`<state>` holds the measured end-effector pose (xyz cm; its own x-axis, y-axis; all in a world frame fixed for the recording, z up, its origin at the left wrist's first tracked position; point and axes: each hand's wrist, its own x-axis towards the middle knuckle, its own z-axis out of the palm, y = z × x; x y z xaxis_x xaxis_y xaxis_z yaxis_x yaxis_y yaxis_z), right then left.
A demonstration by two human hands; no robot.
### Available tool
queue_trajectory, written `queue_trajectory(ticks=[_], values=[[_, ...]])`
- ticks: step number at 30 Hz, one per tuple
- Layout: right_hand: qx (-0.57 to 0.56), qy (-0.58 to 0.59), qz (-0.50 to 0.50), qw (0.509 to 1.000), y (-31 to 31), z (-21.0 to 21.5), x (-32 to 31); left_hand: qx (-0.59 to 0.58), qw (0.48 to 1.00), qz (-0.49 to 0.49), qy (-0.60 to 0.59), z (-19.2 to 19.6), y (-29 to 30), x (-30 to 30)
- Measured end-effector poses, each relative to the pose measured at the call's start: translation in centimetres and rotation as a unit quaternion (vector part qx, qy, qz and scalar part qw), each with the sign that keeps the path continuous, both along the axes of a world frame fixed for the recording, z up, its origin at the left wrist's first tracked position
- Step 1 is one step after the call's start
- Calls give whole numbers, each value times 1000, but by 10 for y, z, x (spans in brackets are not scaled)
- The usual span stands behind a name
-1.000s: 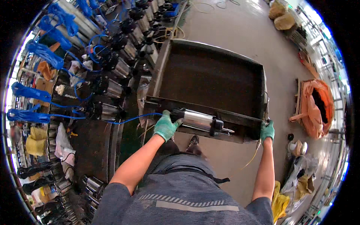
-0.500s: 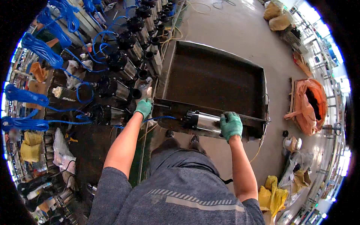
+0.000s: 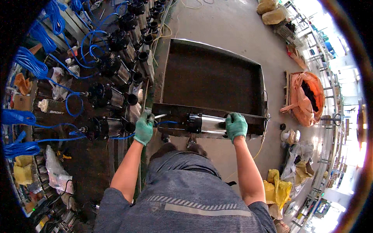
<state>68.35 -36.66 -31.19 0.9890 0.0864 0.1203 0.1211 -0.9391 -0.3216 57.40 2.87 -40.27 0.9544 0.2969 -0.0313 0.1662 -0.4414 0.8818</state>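
Observation:
A submersible pump [image 3: 211, 125] with a silver cylinder and black end lies across the near side of a dark metal trough. My right hand [image 3: 236, 126], in a green glove, wraps over the pump's right end. At the trough's left corner my left hand [image 3: 143, 129], also in a green glove, is closed, and a thin metal rod [image 3: 159, 116] sticks out from its fingers to the right. Blue cable [image 3: 168, 122] runs between the left hand and the pump's black end. The left hand's palm side is hidden.
The trough [image 3: 165, 79] extends ahead of me. Several similar pumps [image 3: 107, 96] stand in rows at left, with coiled blue cables [image 3: 31, 62]. To the right are an orange sack [image 3: 297, 99] and yellow bags [image 3: 276, 190]. A yellow hose crosses the floor.
My left hand has drawn back toward me, and the rod at its fingers now slants upward to the right. My right hand stays on the pump. The whole view has shifted slightly.

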Motion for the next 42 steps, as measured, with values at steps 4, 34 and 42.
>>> queue_trajectory(ticks=[4, 34, 42], values=[[-27, 24, 1, 999, 1, 1, 2, -38, 996, -20, -84, 17, -18, -6], [8, -8, -31, 999, 7, 6, -2, -395, 864, -59, 307, 8, -27, 36], [-23, 43, -36, 998, 5, 3, 0, 17, 976, -213, 33, -19, -24, 25]])
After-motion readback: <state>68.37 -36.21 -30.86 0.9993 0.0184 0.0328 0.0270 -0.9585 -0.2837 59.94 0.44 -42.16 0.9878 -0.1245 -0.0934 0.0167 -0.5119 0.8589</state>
